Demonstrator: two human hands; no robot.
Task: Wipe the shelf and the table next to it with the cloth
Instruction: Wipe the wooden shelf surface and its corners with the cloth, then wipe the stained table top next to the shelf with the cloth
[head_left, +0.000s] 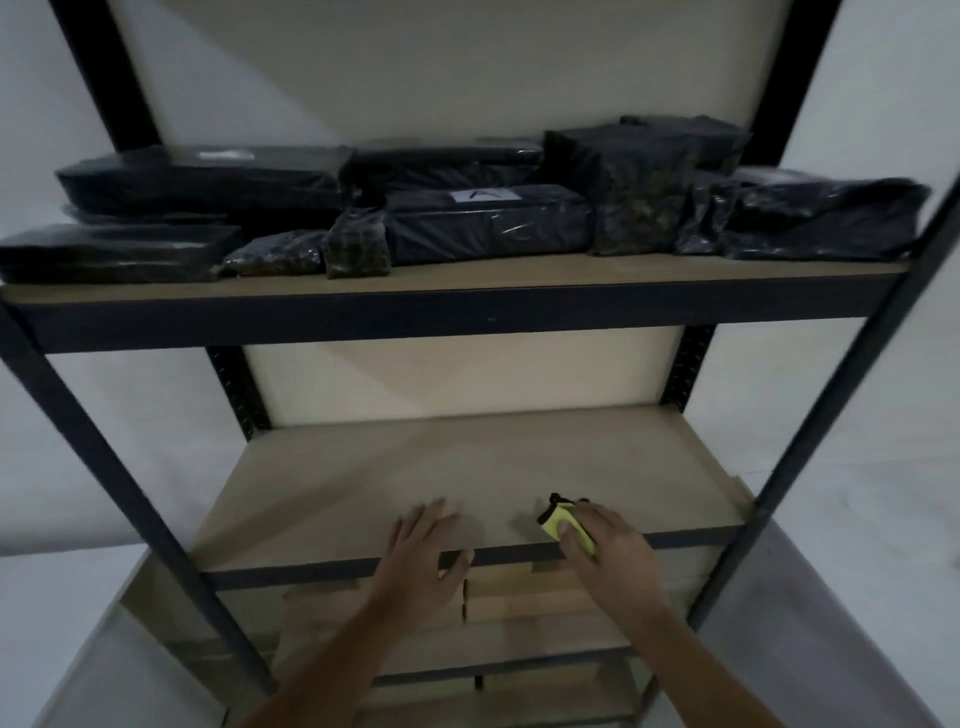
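In a dim room, the bare shelf (467, 483) holds the left hand (423, 545) resting flat, fingers spread, while the right hand (605, 551) grips the yellow cloth (558, 522) near the front edge, where a careless stroke could drag it off.

- Only 1 readable mark: a lone capital "A", dark on a white label (484, 194).
- Label sits on top of a black plastic-wrapped package (488, 226), approx. mid-row on the upper shelf board (467, 280).
- Another pale patch (227, 154) on the long black package (202, 176), left of & behind the "A" package; too blurred, can't read.
- Other wrapped bundles round the "A" package: no legible txt.
- No brands, nos. or signs readable elsewhere.
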